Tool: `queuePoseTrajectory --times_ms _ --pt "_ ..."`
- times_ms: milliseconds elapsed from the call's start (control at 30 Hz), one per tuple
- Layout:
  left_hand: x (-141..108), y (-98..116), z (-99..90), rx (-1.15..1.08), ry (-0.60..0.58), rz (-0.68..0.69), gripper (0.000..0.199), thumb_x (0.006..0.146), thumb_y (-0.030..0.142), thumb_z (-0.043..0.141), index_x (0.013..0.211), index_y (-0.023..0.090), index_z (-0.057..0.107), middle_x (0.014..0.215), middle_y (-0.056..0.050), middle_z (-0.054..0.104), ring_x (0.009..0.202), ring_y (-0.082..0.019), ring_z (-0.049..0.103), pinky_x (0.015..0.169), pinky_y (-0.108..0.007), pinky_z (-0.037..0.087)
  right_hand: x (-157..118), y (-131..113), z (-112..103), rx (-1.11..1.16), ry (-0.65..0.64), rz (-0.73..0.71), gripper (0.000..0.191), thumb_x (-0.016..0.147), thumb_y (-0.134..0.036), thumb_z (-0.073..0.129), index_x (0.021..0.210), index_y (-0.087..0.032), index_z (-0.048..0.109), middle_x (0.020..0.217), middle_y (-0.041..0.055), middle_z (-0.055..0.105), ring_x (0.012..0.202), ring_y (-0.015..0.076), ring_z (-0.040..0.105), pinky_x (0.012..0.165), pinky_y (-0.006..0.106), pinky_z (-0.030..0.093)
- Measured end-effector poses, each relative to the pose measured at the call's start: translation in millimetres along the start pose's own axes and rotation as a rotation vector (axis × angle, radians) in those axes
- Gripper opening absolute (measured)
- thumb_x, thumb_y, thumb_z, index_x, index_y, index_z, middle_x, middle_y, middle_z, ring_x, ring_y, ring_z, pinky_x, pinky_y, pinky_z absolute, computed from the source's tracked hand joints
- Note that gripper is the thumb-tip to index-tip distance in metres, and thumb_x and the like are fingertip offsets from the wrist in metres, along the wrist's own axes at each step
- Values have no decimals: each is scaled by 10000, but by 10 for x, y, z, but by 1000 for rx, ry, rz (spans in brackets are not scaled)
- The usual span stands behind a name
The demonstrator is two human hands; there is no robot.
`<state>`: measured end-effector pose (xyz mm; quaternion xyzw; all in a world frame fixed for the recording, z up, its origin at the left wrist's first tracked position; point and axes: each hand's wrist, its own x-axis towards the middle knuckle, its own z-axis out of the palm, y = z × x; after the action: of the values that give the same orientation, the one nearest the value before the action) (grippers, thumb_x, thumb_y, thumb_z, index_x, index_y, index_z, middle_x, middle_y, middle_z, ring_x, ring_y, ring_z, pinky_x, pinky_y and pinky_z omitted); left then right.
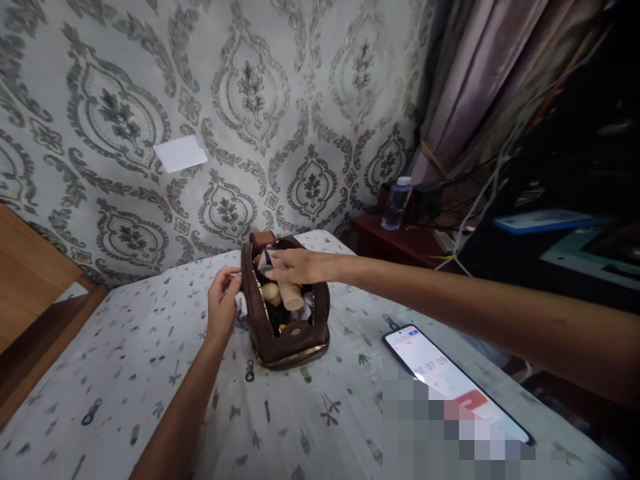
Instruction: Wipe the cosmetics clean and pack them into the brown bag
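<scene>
An unzipped dark brown bag (290,351) stands on the patterned white sheet (200,360). Inside it lie a beige tube (292,298), a round cream-coloured item (271,293) and darker things that are hard to make out. My right hand (295,265) reaches into the top of the bag from the right, its fingers bent over a small item too hidden to name. At the bag's left side, my left hand (224,300) has its thumb and fingers closed near the rim, beside a bit of white material (241,305).
A phone (450,380) showing a timer lies at the right, partly pixelated. Behind it, a water bottle (397,203) stands on a red-brown table (370,233) with cables nearby. A wooden board (35,280) edges the left. Patterned wallpaper is behind.
</scene>
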<state>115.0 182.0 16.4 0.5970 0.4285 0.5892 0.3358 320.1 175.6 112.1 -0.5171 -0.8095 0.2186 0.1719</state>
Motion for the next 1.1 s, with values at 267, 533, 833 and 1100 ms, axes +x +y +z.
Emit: queuePoseTrajectory --times_ms 267,533,833,1100 --pt "-1 4 8 6 10 -6 216 840 375 616 955 197 656 731 25 538 703 -148 488 675 -251 380 490 -43 131 -135 60 149 318 964 -309 528 1199 -175 697 1155 60 743 1053 188 675 821 205 469" --pt "4 -4 17 -13 7 -15 225 833 388 633 954 200 656 693 33 522 675 -146 488 662 -253 381 618 -112 157 -162 47 153 260 861 -196 606 1054 -129 766 997 77 765 932 186 684 683 219 439" --pt "-2 -16 22 -5 21 2 205 845 367 622 954 198 659 707 30 531 685 -144 497 668 -250 388 571 -11 181 -156 39 36 276 938 -235 538 1021 -139 783 1049 73 772 964 186 681 769 209 450" --pt "-6 -35 20 -22 14 -22 234 844 381 629 979 192 656 715 28 536 693 -146 489 667 -250 378 500 3 244 -153 79 51 308 962 -247 527 1179 -134 715 1210 99 726 1086 184 660 845 204 453"
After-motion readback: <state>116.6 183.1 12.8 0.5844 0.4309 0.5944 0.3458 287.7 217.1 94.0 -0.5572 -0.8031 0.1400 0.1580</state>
